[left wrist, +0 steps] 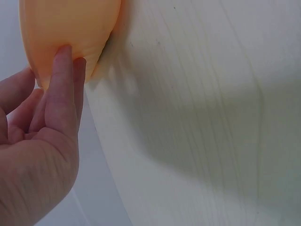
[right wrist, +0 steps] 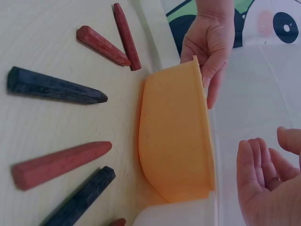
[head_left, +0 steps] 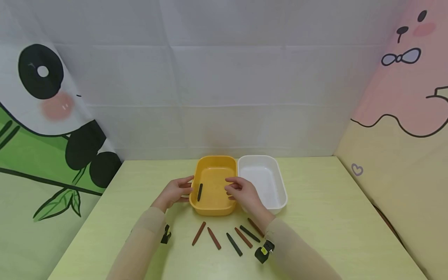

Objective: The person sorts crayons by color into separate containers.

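A yellow plastic tray (head_left: 213, 212) stands on the table, a black crayon (head_left: 200, 192) lying in its left part. My left hand (head_left: 174, 192) is at the tray's left side, its extended fingers touching the outer wall in the left wrist view. Over the tray's right part hovers my right hand (head_left: 246, 194), fingers loosely bent with nothing between them. In front of the tray lie several crayons: reddish-brown ones such as the leftmost crayon (head_left: 198, 233), and dark ones such as the black crayon (right wrist: 56, 85) in the right wrist view.
A white tray (head_left: 260, 181) stands right against the yellow one, partly hidden behind my right hand and wrist. Behind both trays rises a pale cloth backdrop (head_left: 224, 97). Printed cartoon cloths flank the table (head_left: 315, 217) on both sides.
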### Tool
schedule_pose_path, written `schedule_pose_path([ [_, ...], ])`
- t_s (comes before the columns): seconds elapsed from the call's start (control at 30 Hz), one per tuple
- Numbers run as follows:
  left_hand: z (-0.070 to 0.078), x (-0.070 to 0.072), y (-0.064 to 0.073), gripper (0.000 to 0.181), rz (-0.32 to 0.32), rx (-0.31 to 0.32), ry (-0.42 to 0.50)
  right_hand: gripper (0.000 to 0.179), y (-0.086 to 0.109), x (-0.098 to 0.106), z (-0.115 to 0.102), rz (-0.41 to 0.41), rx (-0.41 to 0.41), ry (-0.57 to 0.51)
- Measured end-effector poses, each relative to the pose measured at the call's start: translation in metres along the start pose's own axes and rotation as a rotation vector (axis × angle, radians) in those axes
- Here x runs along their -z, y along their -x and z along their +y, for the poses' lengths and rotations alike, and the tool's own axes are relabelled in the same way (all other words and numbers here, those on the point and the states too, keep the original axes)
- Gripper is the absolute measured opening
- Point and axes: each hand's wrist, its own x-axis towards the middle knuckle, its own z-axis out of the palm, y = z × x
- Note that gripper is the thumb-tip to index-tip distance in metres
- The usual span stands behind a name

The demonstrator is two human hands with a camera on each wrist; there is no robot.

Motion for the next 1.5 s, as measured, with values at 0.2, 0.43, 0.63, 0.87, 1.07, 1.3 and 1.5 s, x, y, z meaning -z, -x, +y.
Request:
schedule_pose_path([
  [0.2, 0.002, -0.001, 0.001, 0.056, -0.002, -0.001, -0.003, 0.030, 0.017, 0.018, -0.002, 0.000, 0.069, 0.054],
  [0.43, 0.002, -0.001, 0.001, 0.056, 0.000, 0.008, -0.003, 0.032, 0.036, 0.038, 0.002, 0.009, 0.133, 0.167],
  [0.63, 0.002, -0.001, 0.000, 0.057, -0.003, 0.008, -0.001, 0.030, 0.051, 0.052, 0.009, 0.020, 0.185, 0.241],
  [0.87, 0.000, 0.000, -0.002, 0.056, 0.000, 0.011, -0.004, 0.030, 0.066, 0.065, 0.018, -0.016, 0.213, 0.332],
  [1.07, -0.001, 0.000, -0.003, 0.056, -0.002, 0.007, -0.002, 0.029, 0.076, 0.073, 0.029, -0.044, 0.269, 0.425],
  [1.3, -0.001, 0.000, -0.002, 0.056, 0.004, 0.009, 0.000, 0.031, 0.080, 0.077, 0.041, -0.076, 0.277, 0.482],
  [1.5, 0.000, 0.000, -0.002, 0.056, 0.004, 0.007, -0.012, 0.035, 0.082, 0.079, 0.050, -0.130, 0.307, 0.514],
])
